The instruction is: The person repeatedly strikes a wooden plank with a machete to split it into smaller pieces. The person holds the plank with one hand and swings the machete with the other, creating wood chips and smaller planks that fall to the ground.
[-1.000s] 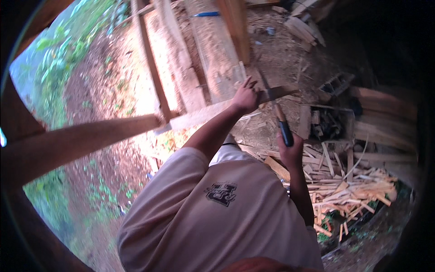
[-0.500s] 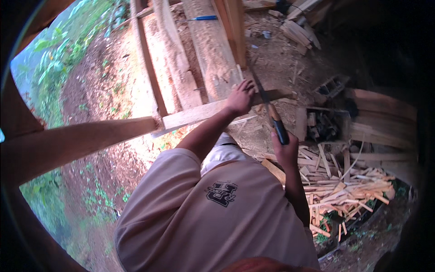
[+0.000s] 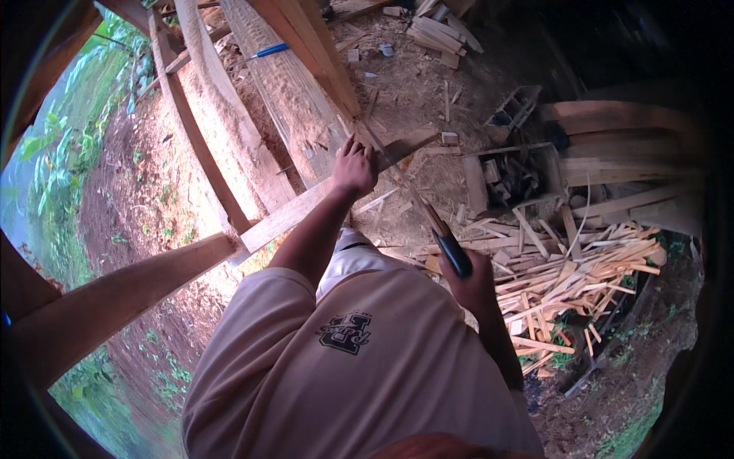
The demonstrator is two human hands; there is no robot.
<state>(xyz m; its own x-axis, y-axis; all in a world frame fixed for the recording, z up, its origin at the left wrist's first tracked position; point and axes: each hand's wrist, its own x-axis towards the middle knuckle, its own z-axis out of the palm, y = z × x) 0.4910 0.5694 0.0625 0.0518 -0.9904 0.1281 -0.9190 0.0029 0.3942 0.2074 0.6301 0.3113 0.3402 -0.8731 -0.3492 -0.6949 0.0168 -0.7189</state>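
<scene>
Pressing down with left hand [image 3: 353, 170], fingers [image 3: 348, 147] spread flat on the narrow plank [image 3: 306, 208] lying across the rail. Gripping handsaw [image 3: 424, 213] in right hand [image 3: 472, 284], fingers clenched around its dark handle [image 3: 454, 255]. Drawing blade back toward the body since a second ago, mid-stroke just beside the left fingertips; cutting continuing. Offcut pile [image 3: 581, 268] lying beyond the right knuckles.
</scene>
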